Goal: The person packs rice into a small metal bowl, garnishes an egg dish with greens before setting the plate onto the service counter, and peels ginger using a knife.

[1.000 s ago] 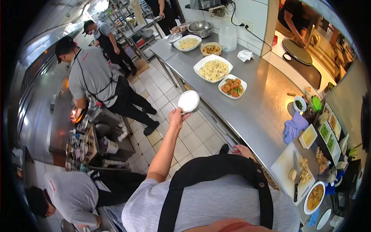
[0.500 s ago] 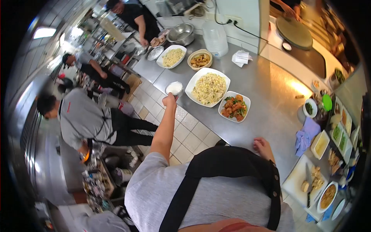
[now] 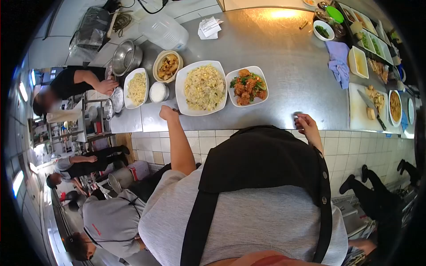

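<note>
My left hand (image 3: 168,114) is at the counter's front edge with its fingers curled closed; I see nothing in it. Just beyond it stands a small bowl of white rice (image 3: 158,92), apart from the fingers. Close to its right is the corner of a large white plate of fried rice (image 3: 205,87). My right hand (image 3: 307,126) hovers by the front edge further right, fingers loosely bent and apart, holding nothing visible. Left of the plates between my hands lie another dish of fried rice (image 3: 136,88) and a clay-coloured bowl of browned pieces (image 3: 168,66). A square dish of glazed meat and greens (image 3: 246,87) sits right of the large plate.
At the left end, a co-worker's hand (image 3: 108,86) is near metal bowls (image 3: 127,57). A plastic jug (image 3: 164,32) and paper slips (image 3: 209,28) stand behind. On the right are a purple cloth (image 3: 338,62) and a cutting board (image 3: 361,119) with a knife (image 3: 372,108).
The rice bowl was in my left hand over the counter edge; now it stands on the counter between the dishes, with my hand drawn back. My view has turned, and my right hand's fingers have spread.
</note>
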Demonstrator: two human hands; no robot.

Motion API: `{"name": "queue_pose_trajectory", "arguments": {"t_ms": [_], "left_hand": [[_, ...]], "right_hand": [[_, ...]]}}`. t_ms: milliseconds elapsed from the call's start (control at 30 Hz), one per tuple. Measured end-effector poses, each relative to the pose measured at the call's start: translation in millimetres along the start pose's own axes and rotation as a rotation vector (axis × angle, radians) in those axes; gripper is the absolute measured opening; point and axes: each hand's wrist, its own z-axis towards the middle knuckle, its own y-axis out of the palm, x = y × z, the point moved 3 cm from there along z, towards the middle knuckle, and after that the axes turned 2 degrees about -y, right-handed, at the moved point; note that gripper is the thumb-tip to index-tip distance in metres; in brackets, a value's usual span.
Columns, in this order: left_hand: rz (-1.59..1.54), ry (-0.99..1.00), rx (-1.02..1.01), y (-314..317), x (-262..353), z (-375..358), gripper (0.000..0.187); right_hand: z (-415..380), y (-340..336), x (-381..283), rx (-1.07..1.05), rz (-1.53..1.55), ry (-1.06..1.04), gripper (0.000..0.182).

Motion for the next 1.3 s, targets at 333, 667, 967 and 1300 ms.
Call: {"name": "queue_pose_trajectory", "arguments": {"t_ms": [333,667,967,1300], "left_hand": [[0.276,1.320,-0.106,51.2,63.3,-175.8,0.038],[0.316,1.344,-0.785,94.3,25.3,-328.2,0.039],[0.263,1.300,-1.361,117.0,-81.6,-458.2,0.035],[0.423,1.316,-1.429,180.8,-154.9,-598.6,0.032]], "right_hand": [[1.0,57.5,26.9,0.076,-0.254,-0.306,0.023],[-28.3,29.4,29.8,0.210,-0.329,-0.299,0.031],[-50.4,-75.3,37.4,0.171,-0.402,-0.255,0.029],[-57.2,-293.8,77.9,0.368,-0.402,-0.305,0.028]]}}
